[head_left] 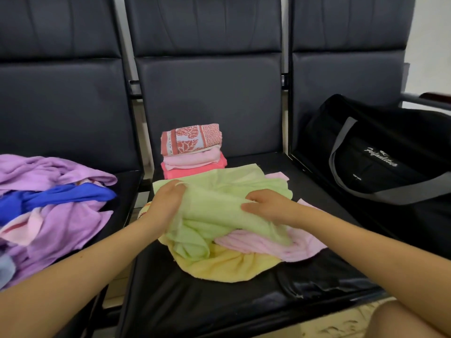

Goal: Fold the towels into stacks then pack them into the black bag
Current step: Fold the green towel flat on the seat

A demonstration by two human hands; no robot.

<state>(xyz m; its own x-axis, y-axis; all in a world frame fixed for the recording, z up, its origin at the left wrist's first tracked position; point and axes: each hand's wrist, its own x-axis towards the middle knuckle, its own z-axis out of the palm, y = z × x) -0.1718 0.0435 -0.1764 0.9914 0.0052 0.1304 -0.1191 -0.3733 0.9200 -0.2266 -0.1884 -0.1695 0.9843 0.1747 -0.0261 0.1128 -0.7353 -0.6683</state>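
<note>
Black padded seats along a pale wall carry towels; both hands grip the green towel.

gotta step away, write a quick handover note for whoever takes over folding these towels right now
Left hand and right hand both grip the green towel, unfolded, on the middle seat.
Under it lie a pink towel and a yellow towel, both loose.
Done: a folded stack of three at the back of that seat.
Left: fold these three plus the loose pile on the left seat, then pack everything into the black bag on the right seat.
</note>
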